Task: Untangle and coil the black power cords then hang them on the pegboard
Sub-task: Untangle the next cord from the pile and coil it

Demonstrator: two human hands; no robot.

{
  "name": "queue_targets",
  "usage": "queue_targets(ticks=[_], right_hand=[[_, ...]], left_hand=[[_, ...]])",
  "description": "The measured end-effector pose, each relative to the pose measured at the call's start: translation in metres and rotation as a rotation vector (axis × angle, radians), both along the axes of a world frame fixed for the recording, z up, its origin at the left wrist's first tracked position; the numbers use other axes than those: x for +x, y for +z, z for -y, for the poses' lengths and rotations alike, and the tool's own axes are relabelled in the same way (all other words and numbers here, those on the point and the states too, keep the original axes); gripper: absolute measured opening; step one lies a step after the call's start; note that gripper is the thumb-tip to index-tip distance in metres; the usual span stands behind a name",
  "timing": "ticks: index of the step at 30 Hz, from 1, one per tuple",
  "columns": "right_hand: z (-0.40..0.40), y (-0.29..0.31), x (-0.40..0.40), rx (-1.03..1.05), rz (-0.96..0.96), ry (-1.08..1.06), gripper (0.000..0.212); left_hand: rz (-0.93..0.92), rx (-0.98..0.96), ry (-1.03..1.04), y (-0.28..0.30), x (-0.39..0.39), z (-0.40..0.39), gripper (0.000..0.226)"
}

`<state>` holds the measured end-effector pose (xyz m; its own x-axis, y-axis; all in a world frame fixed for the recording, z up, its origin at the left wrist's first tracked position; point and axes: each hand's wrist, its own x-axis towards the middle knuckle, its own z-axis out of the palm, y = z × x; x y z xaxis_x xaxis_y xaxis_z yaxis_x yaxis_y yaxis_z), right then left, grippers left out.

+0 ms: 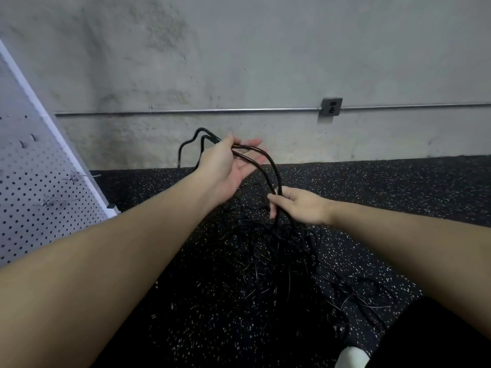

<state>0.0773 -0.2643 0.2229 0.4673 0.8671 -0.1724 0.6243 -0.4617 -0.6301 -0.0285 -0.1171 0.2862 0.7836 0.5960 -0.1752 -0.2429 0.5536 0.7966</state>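
Note:
A tangle of black power cords [271, 251] lies on the dark speckled floor in front of me. My left hand [225, 166] is raised above the pile, palm up, and pinches two strands of black cord [268, 160] between thumb and fingers. The strands arch from that hand down to my right hand [297, 205], which grips them just above the pile. Behind my left hand a loop of the cord [196, 140] sticks up toward the wall. The white pegboard [32, 181] leans at the far left, with metal hooks [71, 176] on it.
A grey concrete wall stands behind, with a metal conduit [186, 111] and an outlet box [331, 106] at the right. Speckled black rubber flooring [398, 187] covers the ground. My dark-clothed leg and a white shoe [350, 357] show at bottom right.

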Motion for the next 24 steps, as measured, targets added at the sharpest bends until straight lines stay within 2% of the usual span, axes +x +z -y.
queue_targets(ticks=[2, 5, 9, 10, 12, 13, 16, 18, 21, 24], right_hand=[[-0.003, 0.006, -0.004, 0.052, 0.021, -0.035, 0.047], [-0.018, 0.015, -0.008, 0.29, -0.142, -0.162, 0.038], [-0.034, 0.029, -0.011, 0.522, -0.475, -0.282, 0.034], [-0.035, 0.034, -0.015, 0.558, -0.572, -0.29, 0.033], [-0.035, 0.043, -0.022, 0.625, -0.715, -0.295, 0.031], [-0.035, 0.048, -0.024, 0.657, -0.765, -0.294, 0.031], [-0.036, 0.057, -0.023, 0.745, -0.908, -0.317, 0.033], [-0.033, 0.059, -0.018, 0.832, -1.024, -0.343, 0.033], [-0.028, 0.06, -0.015, 0.904, -1.148, -0.375, 0.033], [-0.026, 0.063, -0.014, 0.957, -1.157, -0.385, 0.03]], left_hand=[[-0.047, 0.121, -0.02, -0.002, -0.004, -0.001, 0.037], [-0.163, 0.404, -0.139, -0.013, -0.008, -0.002, 0.064], [-0.279, 0.692, -0.356, -0.036, -0.014, 0.003, 0.058], [-0.274, 0.697, -0.352, -0.042, -0.015, 0.002, 0.066], [-0.285, 0.646, -0.341, -0.049, -0.015, 0.001, 0.097], [-0.304, 0.682, -0.379, -0.052, -0.015, -0.001, 0.101], [-0.376, 0.928, -0.583, -0.058, -0.019, 0.004, 0.072], [-0.365, 0.971, -0.67, -0.064, -0.017, 0.012, 0.056], [-0.374, 1.079, -0.529, -0.07, -0.007, 0.02, 0.026], [-0.382, 1.09, -0.42, -0.064, -0.001, 0.027, 0.013]])
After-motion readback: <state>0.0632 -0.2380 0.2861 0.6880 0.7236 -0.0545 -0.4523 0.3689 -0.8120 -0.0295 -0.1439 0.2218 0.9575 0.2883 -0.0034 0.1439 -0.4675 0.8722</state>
